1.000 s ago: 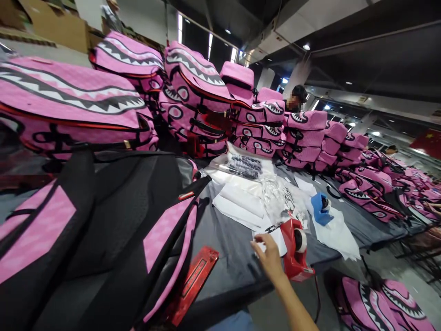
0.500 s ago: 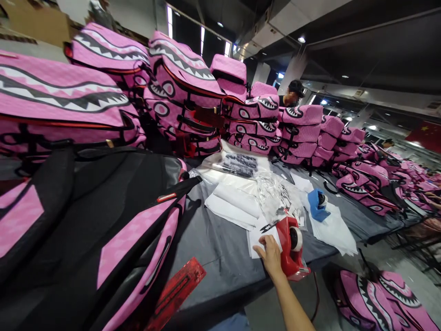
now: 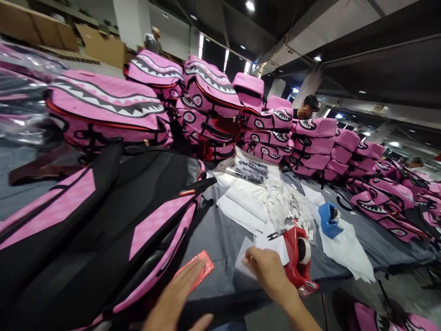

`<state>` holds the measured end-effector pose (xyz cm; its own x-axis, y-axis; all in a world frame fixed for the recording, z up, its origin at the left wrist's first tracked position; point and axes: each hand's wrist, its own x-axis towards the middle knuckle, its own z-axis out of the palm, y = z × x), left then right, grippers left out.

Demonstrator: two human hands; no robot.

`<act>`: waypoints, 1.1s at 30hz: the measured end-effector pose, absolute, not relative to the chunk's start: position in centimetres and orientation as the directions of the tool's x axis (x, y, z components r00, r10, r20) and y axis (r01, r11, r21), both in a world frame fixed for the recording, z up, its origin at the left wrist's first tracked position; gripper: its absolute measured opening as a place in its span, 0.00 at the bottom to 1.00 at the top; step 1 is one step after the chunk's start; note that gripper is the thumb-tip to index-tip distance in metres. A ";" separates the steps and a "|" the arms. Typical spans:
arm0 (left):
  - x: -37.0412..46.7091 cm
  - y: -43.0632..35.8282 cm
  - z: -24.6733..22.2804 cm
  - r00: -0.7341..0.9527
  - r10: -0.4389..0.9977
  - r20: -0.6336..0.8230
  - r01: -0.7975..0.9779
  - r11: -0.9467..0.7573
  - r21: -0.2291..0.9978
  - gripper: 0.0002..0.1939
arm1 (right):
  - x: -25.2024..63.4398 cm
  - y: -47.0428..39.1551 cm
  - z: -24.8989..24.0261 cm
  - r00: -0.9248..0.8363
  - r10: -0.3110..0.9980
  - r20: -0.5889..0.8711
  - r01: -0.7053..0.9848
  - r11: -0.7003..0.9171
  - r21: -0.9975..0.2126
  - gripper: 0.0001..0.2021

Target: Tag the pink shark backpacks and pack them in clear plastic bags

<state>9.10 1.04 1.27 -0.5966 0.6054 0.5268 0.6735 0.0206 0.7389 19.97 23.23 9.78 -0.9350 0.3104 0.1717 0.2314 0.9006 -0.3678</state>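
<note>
My right hand [image 3: 270,273] is closed in a pinch on a small white sheet [image 3: 243,263], slightly blurred, which sticks out to its left. More white paper [image 3: 275,243] lies just beyond that hand, beside a red tape dispenser [image 3: 296,262] with a roll of tape in it. My left hand [image 3: 177,294] reaches in from below, fingers stretched out over a shiny red strip [image 3: 204,271] and hiding part of it. To the left lies a black and pink backpack [image 3: 151,202], straps side up.
Stacked pink backpacks [image 3: 210,87] with shark-mouth prints line the table's back. Clear plastic bags [image 3: 282,195], small black-handled snips [image 3: 274,236] and a blue tape dispenser [image 3: 330,220] lie right of centre. Two people stand behind the stacks. More pink bags [image 3: 386,317] are at lower right.
My left hand has come into view over the red strip. My right hand has lifted the small sheet and drawn it left, off the paper by the dispenser. The view has swung left.
</note>
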 end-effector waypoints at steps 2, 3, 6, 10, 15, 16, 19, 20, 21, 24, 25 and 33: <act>9.7 3.2 1.5 -0.615 0.698 0.367 0.466 -0.054 0.883 0.42 | 19.1 21.0 12.0 -0.983 0.177 -0.048 0.169 0.776 -0.608 0.08; 9.9 4.1 1.7 -0.595 0.769 0.234 0.271 -0.082 0.959 0.42 | 18.8 20.4 12.9 -0.986 0.130 -0.105 0.166 0.696 -0.699 0.09; 10.6 5.3 1.9 -0.442 0.895 -0.057 -0.294 -0.084 0.952 0.28 | 18.6 21.2 14.0 -0.980 0.127 -0.150 0.193 0.469 -0.862 0.23; 11.1 4.0 1.4 -0.521 0.832 -0.191 -0.517 -0.129 0.846 0.24 | 19.0 22.8 11.8 -0.964 0.128 -0.231 0.248 0.138 -0.959 0.35; 11.6 1.5 0.5 -0.630 0.772 -0.092 -0.313 -0.144 0.939 0.24 | 18.5 20.8 8.1 -0.939 0.258 -0.229 0.253 0.063 -0.965 0.27; 11.7 0.6 0.0 -0.674 0.738 -0.042 -0.190 -0.118 0.975 0.21 | 18.3 20.6 7.9 -0.942 0.264 -0.209 0.243 0.104 -0.964 0.25; 12.1 -2.7 -2.3 -0.883 0.463 0.074 0.099 0.028 0.995 0.14 | 17.3 20.9 7.8 -0.981 0.078 -0.177 0.193 0.335 -0.922 0.23; 12.1 -3.7 -3.3 -0.943 0.321 0.083 0.115 0.081 0.990 0.14 | 16.6 21.0 7.8 -0.985 -0.017 -0.170 0.145 0.438 -0.887 0.22; 12.1 -4.4 -4.1 -0.983 0.166 0.075 0.096 0.120 0.988 0.15 | 15.7 20.9 7.8 -0.981 -0.108 -0.160 0.079 0.530 -0.844 0.21; 11.3 -5.2 -5.7 -0.991 -0.130 0.038 0.020 0.139 0.990 0.23 | 12.2 19.6 7.0 -0.943 -0.323 -0.076 -0.162 0.650 -0.743 0.16; 10.9 -5.1 -5.8 -0.988 -0.155 0.027 0.007 0.128 0.992 0.26 | 11.1 18.9 6.6 -0.925 -0.377 -0.043 -0.232 0.651 -0.723 0.16; 8.6 -5.4 -3.3 -0.998 -0.005 -0.063 -0.064 0.095 0.993 0.27 | 11.8 16.4 5.6 -0.652 -0.747 -0.127 -0.332 0.433 -0.838 0.21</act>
<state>8.57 -5.38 -3.33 -0.9980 -0.0055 -0.0633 -0.0635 0.0953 0.9934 11.76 16.41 5.59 -0.6523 -0.7472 -0.1275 -0.3318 0.4326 -0.8383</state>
